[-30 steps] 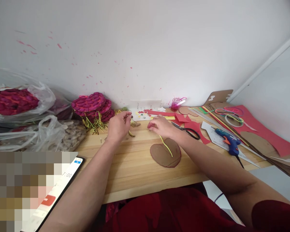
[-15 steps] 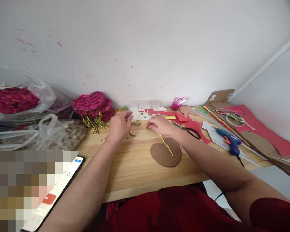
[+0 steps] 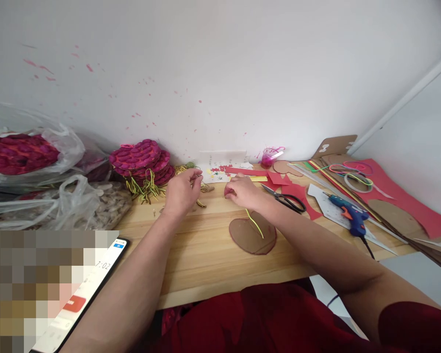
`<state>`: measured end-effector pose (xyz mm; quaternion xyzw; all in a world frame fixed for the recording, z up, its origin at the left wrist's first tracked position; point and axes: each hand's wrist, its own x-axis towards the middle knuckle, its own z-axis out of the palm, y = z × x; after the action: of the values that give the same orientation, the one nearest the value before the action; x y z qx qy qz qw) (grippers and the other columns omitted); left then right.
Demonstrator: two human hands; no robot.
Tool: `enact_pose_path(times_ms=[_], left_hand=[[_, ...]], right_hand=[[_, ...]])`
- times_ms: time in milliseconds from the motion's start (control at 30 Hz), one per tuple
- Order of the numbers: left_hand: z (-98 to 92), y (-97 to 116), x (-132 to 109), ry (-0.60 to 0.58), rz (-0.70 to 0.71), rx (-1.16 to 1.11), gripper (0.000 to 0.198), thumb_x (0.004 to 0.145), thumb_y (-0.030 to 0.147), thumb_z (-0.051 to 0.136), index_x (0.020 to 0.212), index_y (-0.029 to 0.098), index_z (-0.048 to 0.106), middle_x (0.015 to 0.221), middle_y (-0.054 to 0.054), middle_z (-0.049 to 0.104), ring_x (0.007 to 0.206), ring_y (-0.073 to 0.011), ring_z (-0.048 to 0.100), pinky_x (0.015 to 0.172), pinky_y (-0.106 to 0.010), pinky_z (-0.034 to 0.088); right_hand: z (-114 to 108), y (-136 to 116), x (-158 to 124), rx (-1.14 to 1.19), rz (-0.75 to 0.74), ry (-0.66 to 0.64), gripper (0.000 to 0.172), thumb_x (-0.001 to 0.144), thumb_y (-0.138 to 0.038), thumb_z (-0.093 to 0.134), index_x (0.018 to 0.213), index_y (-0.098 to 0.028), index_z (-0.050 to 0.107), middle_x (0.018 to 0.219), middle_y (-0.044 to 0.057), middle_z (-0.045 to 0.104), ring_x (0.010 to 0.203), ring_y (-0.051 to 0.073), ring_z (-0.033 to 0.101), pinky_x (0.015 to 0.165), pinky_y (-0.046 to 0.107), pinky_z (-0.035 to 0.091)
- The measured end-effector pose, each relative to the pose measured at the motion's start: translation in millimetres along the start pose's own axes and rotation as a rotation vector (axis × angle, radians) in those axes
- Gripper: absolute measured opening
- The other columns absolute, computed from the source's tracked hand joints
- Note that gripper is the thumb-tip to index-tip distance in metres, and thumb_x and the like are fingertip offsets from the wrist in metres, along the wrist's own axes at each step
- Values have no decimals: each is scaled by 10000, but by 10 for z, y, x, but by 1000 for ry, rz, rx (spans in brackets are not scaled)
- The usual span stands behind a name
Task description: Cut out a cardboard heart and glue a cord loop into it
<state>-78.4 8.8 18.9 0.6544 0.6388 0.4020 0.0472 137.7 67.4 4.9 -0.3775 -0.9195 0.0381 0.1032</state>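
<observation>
My left hand (image 3: 183, 190) hovers over the back middle of the table, its fingers bent and thumb and forefinger close together. Whatever is between those fingertips is too small to make out. To its right, my right hand (image 3: 239, 190) is closed in a pinch, and what it grips is hidden. Below the right wrist lies a rounded cardboard piece (image 3: 244, 238) with a dark red edge. A yellow cord (image 3: 255, 224) rests across it and runs up under the right wrist. Black-handled scissors (image 3: 294, 202) lie just beyond my right forearm.
Star shapes (image 3: 217, 172) on white paper, red paper scraps (image 3: 306, 198) and a blue glue gun (image 3: 353, 215) lie behind and right. Woven magenta pieces (image 3: 141, 157) are stacked at left, beside plastic bags (image 3: 77, 196). A phone (image 3: 95, 279) lies front left.
My right hand has shifted slightly right, its fingers a little more curled. The yellow cord's upper end has moved slightly right and down. My left hand stays almost in place.
</observation>
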Motion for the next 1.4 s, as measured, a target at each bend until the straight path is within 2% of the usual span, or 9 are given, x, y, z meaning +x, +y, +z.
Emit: enact_pose_path(times_ms=[367,633,833,967,1033,1133,1267,1333,1400], left_hand=[[0,1,2,-5,-10,-7,296,897,317,562,1108,196,731,953,-64,779,813,-206,712,761,-298,515],[-4,23,-11,-18,3,-1,296,895,308,561,1109,191,729,975,-69,779,844,-211,713,780,-303,517],[5,5,0,-22,17,-26,291,898,332,566,1091,193,734,992,-72,782,859,-217,717,803,-308,519],[-12,99,-33,-8,49,-134,286,910,382,564,1018,190,745,996,-68,781,853,-202,711,790,-289,516],[-41,190,-65,-69,54,-262,336,910,445,561,1002,177,741,924,-63,777,787,-192,700,720,-277,519],[-88,310,-111,-313,105,-444,431,917,532,525,1016,165,729,792,-46,748,718,-185,677,651,-267,512],[-89,333,-136,-649,209,-420,483,966,545,418,891,197,745,798,-32,748,768,-190,674,749,-292,511],[-64,302,-133,-723,215,-392,527,987,541,365,837,209,747,871,-34,766,823,-195,682,814,-303,501],[-37,269,-124,-727,203,-391,564,996,545,333,801,210,743,942,-39,774,875,-201,686,849,-307,491]], right_hand=[[18,-67,27,-36,-2,27,80,871,-215,675,890,-169,738,914,109,715,975,279,546,815,370,367],[35,-124,10,-20,-50,25,109,838,-118,627,853,-154,729,891,121,704,972,276,536,831,375,363],[-178,30,-184,35,49,72,89,861,-144,616,818,-156,692,836,81,709,828,219,568,781,327,387],[-280,96,-394,55,78,74,94,847,-150,636,761,-165,671,770,56,699,779,198,578,762,304,391],[-263,94,-458,55,67,66,90,845,-160,646,761,-168,676,766,54,701,784,200,579,788,313,387],[-195,87,-492,45,41,50,71,839,-168,658,777,-167,694,788,59,713,810,209,579,833,333,374],[-140,97,-499,29,16,31,71,835,-166,663,784,-167,712,797,66,719,827,214,579,847,344,360],[-142,97,-507,24,10,22,70,836,-167,661,796,-166,718,813,71,723,840,216,578,853,348,357],[-155,84,-515,10,14,15,75,844,-184,658,807,-167,721,832,78,721,862,222,572,852,351,356]])
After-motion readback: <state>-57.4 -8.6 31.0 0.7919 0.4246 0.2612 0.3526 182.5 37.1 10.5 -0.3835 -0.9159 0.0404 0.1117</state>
